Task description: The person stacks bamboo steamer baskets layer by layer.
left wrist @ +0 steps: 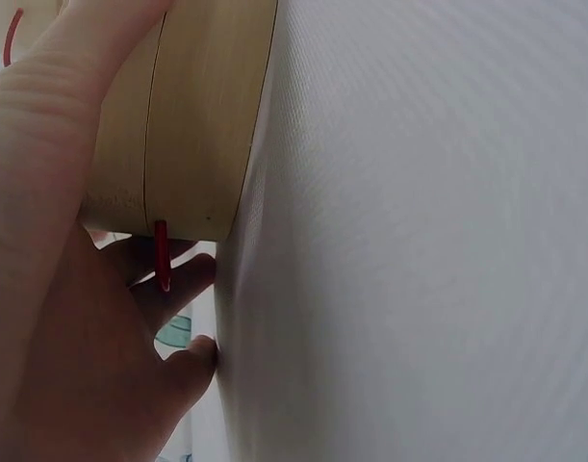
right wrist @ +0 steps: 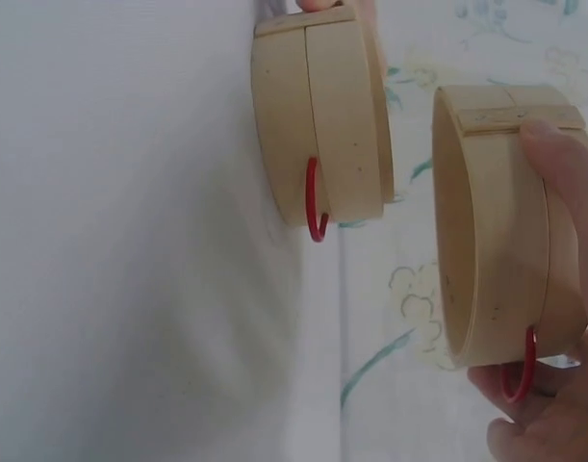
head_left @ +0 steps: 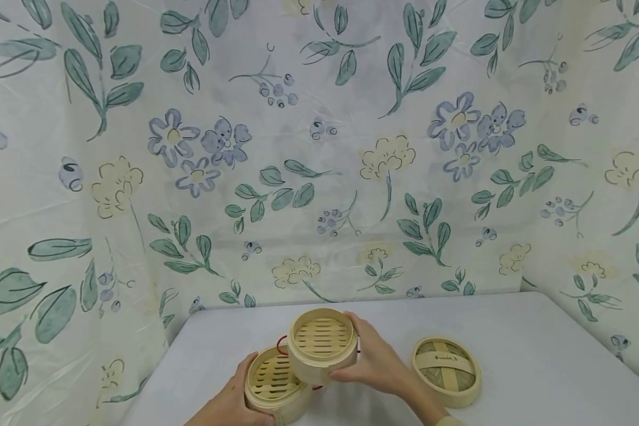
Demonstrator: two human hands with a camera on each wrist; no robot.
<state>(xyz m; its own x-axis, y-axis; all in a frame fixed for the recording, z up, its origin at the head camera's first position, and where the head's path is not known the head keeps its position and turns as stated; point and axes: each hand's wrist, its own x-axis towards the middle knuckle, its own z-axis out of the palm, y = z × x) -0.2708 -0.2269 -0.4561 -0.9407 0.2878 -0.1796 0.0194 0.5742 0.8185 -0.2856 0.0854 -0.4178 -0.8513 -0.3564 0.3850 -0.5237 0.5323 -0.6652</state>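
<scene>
A round bamboo steamer basket [head_left: 293, 408] with a slatted floor and red side loops sits on the table. My left hand [head_left: 234, 397] holds it by its left side, thumb at the front. In my right hand [head_left: 375, 361] is a second bamboo steamer basket [head_left: 314, 370], gripped by its right side. The right wrist view shows this held basket [right wrist: 505, 231] raised off the table, with a gap between it and the lower basket [right wrist: 318, 120]. The left wrist view shows the lower basket's wall [left wrist: 202, 125] and a red loop beside the fingers.
A round woven bamboo lid [head_left: 446, 373] with a crossing band lies on the white table [head_left: 532, 355] to the right of both hands. Behind the table's far edge hangs a flower-patterned curtain [head_left: 319, 177], which also runs along the sides.
</scene>
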